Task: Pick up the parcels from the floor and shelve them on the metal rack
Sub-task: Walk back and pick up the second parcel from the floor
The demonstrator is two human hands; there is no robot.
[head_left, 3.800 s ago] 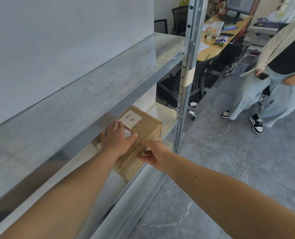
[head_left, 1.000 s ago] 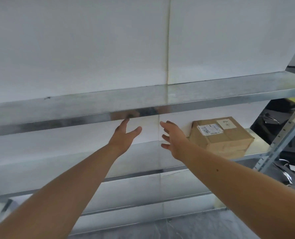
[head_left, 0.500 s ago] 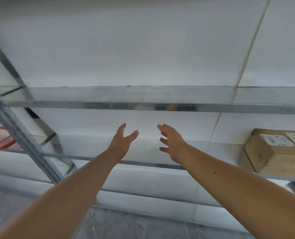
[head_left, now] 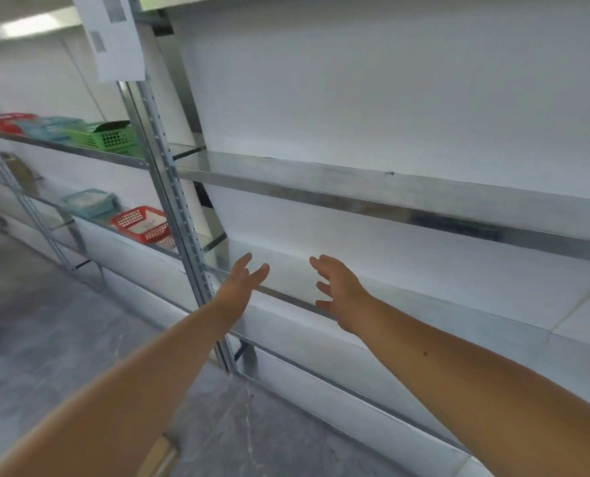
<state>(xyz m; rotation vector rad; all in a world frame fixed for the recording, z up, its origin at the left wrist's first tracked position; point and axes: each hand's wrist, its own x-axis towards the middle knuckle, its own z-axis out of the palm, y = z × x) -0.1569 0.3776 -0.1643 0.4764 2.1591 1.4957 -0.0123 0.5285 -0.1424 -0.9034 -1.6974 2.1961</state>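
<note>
Now left hand (head_left: 243, 282), right hand (head_left: 338, 287) spread, empty; upright (head_left: 169, 187), red basket (head_left: 142, 223) leftward.

The metal rack (head_left: 373, 197) has shiny flat shelves and a post with holes (head_left: 169, 187). At about ten o'clock, a green basket (head_left: 106, 136), a blue basket (head_left: 51, 127) and a red basket (head_left: 4, 122) sit in a row on one shelf. One shelf lower, at nine o'clock, sit another red basket (head_left: 142, 223) and another blue one (head_left: 88, 203). The grey floor (head_left: 45, 339) lies below.
</note>
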